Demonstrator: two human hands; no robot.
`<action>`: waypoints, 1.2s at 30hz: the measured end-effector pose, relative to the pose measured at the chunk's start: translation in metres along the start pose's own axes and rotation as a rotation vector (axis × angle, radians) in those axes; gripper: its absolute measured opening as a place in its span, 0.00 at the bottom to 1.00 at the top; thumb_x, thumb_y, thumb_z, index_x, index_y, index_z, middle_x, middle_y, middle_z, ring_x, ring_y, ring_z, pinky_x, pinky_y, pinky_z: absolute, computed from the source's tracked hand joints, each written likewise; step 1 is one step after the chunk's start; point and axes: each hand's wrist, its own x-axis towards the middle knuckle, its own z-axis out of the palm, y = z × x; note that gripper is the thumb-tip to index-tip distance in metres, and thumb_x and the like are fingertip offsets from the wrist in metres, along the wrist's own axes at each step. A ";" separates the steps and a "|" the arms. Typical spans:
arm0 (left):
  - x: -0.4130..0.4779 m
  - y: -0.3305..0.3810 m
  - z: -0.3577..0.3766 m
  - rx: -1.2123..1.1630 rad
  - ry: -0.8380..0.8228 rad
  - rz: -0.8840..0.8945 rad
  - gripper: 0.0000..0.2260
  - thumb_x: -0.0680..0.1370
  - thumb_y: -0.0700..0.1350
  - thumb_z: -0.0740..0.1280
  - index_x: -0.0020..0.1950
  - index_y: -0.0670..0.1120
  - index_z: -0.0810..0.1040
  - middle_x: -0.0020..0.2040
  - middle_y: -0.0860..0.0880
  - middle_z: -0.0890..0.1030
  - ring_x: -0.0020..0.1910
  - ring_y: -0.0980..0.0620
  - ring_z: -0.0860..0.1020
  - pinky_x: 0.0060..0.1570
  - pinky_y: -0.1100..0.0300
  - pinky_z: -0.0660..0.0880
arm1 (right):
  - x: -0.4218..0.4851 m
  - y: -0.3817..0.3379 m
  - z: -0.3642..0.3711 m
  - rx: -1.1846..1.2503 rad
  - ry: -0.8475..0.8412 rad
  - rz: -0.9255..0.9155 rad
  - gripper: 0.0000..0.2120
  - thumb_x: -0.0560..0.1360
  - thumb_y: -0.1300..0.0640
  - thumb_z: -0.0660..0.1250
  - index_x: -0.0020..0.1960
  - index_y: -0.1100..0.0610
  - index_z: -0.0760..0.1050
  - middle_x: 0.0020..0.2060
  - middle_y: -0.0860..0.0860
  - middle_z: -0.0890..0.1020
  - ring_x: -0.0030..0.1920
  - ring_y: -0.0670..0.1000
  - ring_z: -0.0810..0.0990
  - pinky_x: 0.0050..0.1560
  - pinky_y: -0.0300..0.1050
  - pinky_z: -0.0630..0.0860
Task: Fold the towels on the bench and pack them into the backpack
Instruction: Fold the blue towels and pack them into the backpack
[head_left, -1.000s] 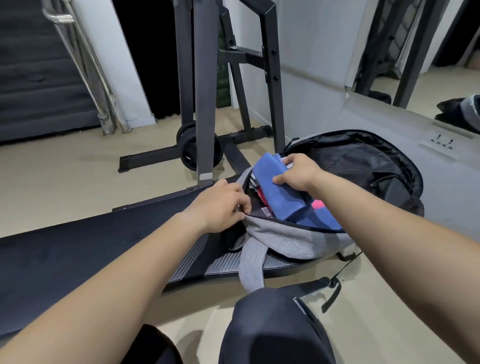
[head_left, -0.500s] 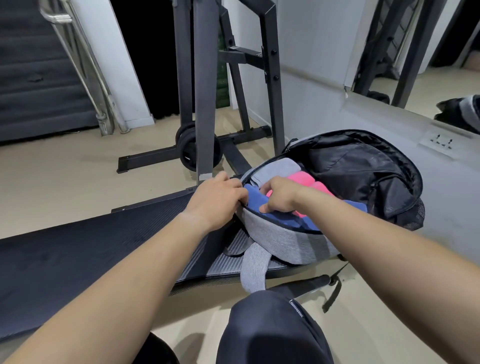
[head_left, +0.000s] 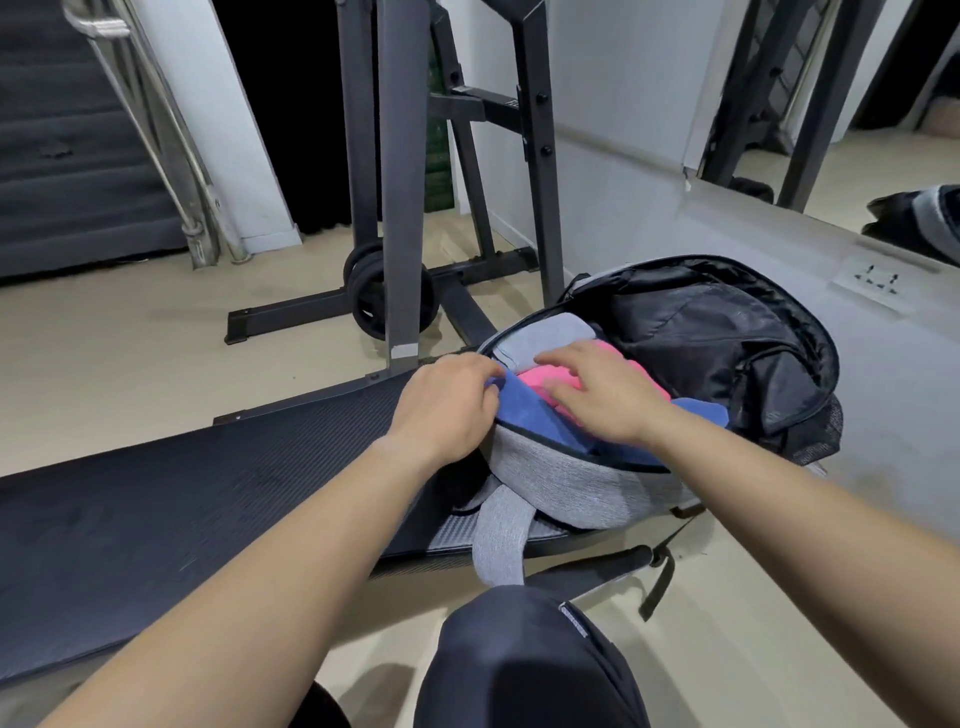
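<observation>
Where the black bench (head_left: 156, 519) ends, the left hand (head_left: 447, 410) grips the near rim of the grey backpack (head_left: 571, 483), fingers curled. Inside the open backpack lie the blue towel (head_left: 530, 421), pink towel (head_left: 535, 376) and grey towel (head_left: 545, 335). The right hand (head_left: 602, 400) presses flat on the pink towel, fingers spread.

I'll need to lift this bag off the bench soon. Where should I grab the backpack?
Probably the grey strap: it hangs free over the near edge of the bench, so reach from your side, below the backpack.
</observation>
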 end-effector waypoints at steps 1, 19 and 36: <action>0.003 0.003 0.002 0.060 -0.053 0.024 0.09 0.80 0.46 0.58 0.52 0.50 0.78 0.55 0.53 0.80 0.58 0.47 0.76 0.54 0.53 0.71 | -0.008 0.005 0.005 -0.056 -0.058 -0.012 0.25 0.81 0.43 0.59 0.76 0.47 0.66 0.73 0.51 0.70 0.73 0.54 0.68 0.71 0.52 0.66; -0.006 0.009 0.014 0.228 -0.456 -0.007 0.30 0.78 0.58 0.58 0.80 0.58 0.55 0.82 0.54 0.51 0.81 0.54 0.46 0.77 0.40 0.41 | -0.026 0.008 0.044 -0.212 -0.270 0.277 0.28 0.84 0.42 0.44 0.81 0.42 0.39 0.81 0.49 0.38 0.80 0.55 0.36 0.78 0.61 0.38; 0.007 0.023 0.041 0.228 -0.386 -0.189 0.37 0.78 0.69 0.53 0.82 0.52 0.52 0.82 0.53 0.53 0.81 0.52 0.47 0.76 0.39 0.45 | -0.017 0.015 0.050 -0.179 -0.287 0.294 0.33 0.82 0.38 0.50 0.82 0.43 0.39 0.81 0.50 0.37 0.80 0.54 0.36 0.79 0.60 0.38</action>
